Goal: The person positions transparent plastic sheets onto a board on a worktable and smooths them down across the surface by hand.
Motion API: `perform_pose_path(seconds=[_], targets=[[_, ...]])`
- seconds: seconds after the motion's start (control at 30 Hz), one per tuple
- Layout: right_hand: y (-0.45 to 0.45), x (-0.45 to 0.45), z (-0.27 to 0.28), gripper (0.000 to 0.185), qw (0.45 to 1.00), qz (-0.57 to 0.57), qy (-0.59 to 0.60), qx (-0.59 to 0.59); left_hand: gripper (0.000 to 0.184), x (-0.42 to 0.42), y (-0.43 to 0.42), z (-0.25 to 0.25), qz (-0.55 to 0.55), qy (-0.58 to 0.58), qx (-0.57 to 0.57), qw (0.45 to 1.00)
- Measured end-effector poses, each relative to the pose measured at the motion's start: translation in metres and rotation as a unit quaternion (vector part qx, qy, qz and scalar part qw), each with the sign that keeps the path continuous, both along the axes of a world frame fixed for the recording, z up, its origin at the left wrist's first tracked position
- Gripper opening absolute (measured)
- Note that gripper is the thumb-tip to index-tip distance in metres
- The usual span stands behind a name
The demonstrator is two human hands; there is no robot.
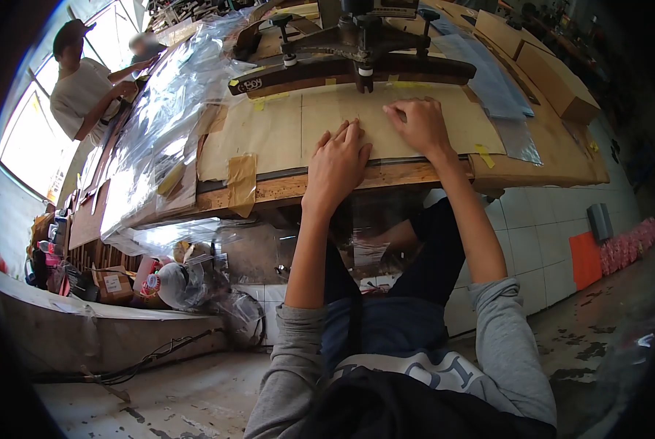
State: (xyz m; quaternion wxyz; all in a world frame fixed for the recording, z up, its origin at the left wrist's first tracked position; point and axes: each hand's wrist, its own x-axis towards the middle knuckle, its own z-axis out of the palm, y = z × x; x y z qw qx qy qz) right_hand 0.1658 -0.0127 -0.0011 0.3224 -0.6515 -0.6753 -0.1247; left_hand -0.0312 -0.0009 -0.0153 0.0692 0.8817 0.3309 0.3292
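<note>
Your left hand [340, 164] is lying with its fingers stretched out on the tan sheet [262, 135], not gripping anything. Your right hand [423, 130] is curling over the same sheet, can't tell if it's pinching something. That sheet's lying along the near edge of the table [283, 193], where brown tape [242, 183] is hanging over. Behind it a dark bar [415, 67] is running crosswise, clear plastic [163, 110] is covering the left edge, and a person [84, 95] is standing beyond that.
</note>
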Motion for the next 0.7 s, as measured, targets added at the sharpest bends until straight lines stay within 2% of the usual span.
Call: perform_pose_path(seconds=[0.1, 0.2, 0.4, 0.5, 0.7], targets=[[-0.006, -0.002, -0.009, 0.028, 0.999, 0.001, -0.031, 0.024, 0.04, 0.002, 0.003, -0.001, 0.01, 0.001, 0.005, 1.0], [-0.008, -0.006, -0.006, 0.031, 0.997, -0.032, -0.06, -0.038, 0.04, 0.003, 0.006, -0.001, 0.016, 0.009, 0.001, 1.0], [-0.003, -0.007, -0.006, 0.036, 0.992, -0.063, -0.062, -0.089, 0.036, 0.003, 0.015, 0.0, -0.004, -0.014, -0.014, 1.0], [-0.002, -0.006, -0.009, 0.036, 0.993, -0.062, -0.052, -0.083, 0.035, 0.002, 0.011, -0.002, 0.005, -0.017, 0.013, 1.0], [0.006, -0.005, -0.008, 0.036, 0.992, -0.066, -0.051, -0.098, 0.039, 0.001, 0.002, 0.006, 0.025, -0.009, -0.004, 1.0]])
